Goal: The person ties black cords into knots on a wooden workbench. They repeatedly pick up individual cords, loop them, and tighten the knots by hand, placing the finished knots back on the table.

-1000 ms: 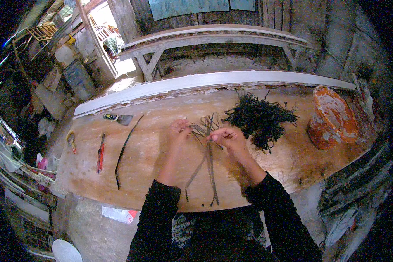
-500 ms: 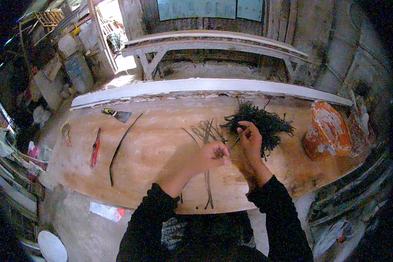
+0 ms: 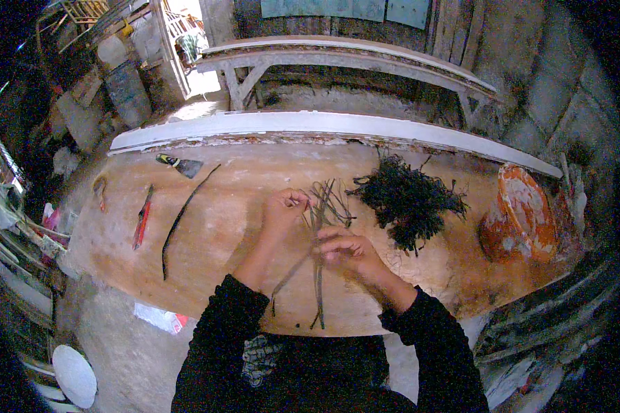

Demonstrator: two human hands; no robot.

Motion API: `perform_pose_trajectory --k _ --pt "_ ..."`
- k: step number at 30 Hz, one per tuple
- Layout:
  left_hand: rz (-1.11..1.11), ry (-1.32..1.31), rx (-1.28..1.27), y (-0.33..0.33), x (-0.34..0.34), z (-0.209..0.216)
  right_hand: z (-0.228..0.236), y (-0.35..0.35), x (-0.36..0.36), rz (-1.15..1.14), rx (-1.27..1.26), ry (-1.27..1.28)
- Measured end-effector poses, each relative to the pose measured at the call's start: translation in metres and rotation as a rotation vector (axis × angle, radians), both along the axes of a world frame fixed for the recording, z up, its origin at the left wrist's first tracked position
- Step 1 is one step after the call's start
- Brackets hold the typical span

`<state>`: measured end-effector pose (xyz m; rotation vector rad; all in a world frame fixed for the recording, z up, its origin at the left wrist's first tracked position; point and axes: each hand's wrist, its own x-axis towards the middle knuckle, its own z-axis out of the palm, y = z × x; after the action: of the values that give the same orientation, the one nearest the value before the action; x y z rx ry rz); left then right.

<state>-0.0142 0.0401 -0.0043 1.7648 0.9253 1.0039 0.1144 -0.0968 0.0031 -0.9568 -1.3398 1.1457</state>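
Observation:
Several thin dark strips (image 3: 319, 292) lie lengthwise on the wooden tabletop, crossing loosely at their far ends. My left hand (image 3: 286, 208) is closed in a pinch by the upper part of the strips, with a thin dark strip at its fingertips. Closer to me and to the right, my right hand (image 3: 350, 250) reaches over the strips. Its fingers are curled together around part of a thin strip, slightly blurred and partly hidden. Beyond it rests a tangled heap of short black strips (image 3: 410, 199), which neither hand touches.
Leftward on the table (image 3: 117, 258) lie a long dark strip (image 3: 184, 224), a red-handled cutter-like tool (image 3: 142, 224) and a putty knife (image 3: 180, 165). An orange, white-smeared bucket (image 3: 520, 213) stands at right. A white board (image 3: 324, 124) runs along the far edge; a bench (image 3: 351, 62) stands behind.
My hands have moved away from the black heap toward the left. The left hand went farther from me and left; the right hand came nearer, over the loose strips. The view shifted slightly.

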Motion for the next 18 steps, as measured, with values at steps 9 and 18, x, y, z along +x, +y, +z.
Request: perform_pose_trajectory --k 9,18 --pt "-0.324 0.25 0.194 -0.03 0.008 0.009 -0.017 0.02 0.034 -0.595 0.337 -0.366" --pt "-0.401 -0.002 -0.126 -0.057 0.006 0.037 -0.017 0.033 0.059 -0.948 0.256 -0.335"
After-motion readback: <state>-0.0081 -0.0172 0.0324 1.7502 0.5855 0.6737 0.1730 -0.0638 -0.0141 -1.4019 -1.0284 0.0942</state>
